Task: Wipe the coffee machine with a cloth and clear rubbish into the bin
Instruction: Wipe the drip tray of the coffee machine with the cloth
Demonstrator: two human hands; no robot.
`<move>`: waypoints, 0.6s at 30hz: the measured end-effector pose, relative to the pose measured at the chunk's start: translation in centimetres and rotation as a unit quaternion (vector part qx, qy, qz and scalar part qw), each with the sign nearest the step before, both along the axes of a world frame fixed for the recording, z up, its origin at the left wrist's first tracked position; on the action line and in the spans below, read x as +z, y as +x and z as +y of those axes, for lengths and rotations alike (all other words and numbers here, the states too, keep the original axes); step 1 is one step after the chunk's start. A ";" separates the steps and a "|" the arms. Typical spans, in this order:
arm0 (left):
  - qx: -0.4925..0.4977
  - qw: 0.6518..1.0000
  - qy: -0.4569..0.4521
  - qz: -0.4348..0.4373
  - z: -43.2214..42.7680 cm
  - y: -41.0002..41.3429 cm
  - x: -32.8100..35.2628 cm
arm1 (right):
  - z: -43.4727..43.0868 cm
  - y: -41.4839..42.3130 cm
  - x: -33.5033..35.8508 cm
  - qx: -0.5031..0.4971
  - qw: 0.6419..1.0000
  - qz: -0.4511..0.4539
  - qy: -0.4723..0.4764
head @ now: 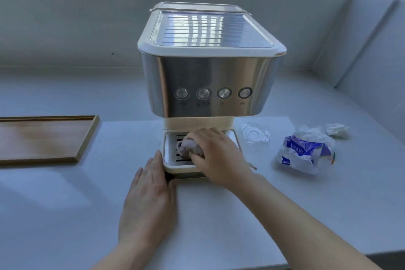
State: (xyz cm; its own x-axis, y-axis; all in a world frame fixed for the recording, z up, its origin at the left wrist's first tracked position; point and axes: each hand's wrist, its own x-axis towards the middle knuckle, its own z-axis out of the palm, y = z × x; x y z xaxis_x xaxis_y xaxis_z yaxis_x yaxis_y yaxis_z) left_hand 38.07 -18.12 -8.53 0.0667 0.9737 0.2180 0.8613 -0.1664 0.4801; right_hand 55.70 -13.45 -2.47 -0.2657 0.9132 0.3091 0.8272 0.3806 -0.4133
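Note:
A steel and cream coffee machine [208,76] stands on the white counter, facing me. My right hand [215,155] is shut on a bunched greyish-pink cloth [186,148] and presses it onto the slotted drip tray [169,159] at the machine's base. My left hand [149,195] lies flat and open on the counter, fingertips against the tray's front left corner. To the right of the machine lie a clear plastic cup lid [254,133], a crumpled blue-and-white plastic wrapper [304,153] and crumpled white tissue [335,130].
A shallow wooden tray [43,138] lies on the counter [65,215] at the left. A white wall runs behind the machine, with a window above and a corner wall [372,72] at the right. No bin is in view.

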 end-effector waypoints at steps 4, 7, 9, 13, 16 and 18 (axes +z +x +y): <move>0.006 1.000 0.003 -0.001 -0.1 -0.1 -0.2 | 0.0 5.5 -0.4 -0.131 0.991 0.008 0.016; 0.003 1.000 0.005 0.003 -0.2 -0.1 -0.2 | -0.6 5.3 -0.7 -0.163 0.986 0.020 0.019; 0.003 1.000 0.005 0.004 -0.2 -0.1 -0.3 | -2.2 4.1 -1.1 -0.166 0.985 0.019 0.046; 0.005 1.000 -0.003 0.002 -0.1 0.0 -0.3 | -3.6 0.8 -1.2 -0.095 0.994 0.026 0.042; 0.004 1.000 -0.009 0.003 -0.2 0.1 -0.1 | -0.2 -1.3 -0.6 -0.071 0.997 -0.003 0.013; 0.005 1.000 -0.009 0.002 -0.2 0.2 0.0 | 1.4 -2.5 -0.1 -0.102 0.995 -0.008 0.005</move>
State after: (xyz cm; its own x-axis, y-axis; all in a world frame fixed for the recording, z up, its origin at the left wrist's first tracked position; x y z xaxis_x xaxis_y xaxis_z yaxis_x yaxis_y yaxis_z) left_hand 38.23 -18.35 -8.54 0.0585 0.9779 0.2009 0.8649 -0.1502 0.4789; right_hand 53.23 -12.07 -2.59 -0.0793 0.9453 0.3163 0.8941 0.2078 -0.3967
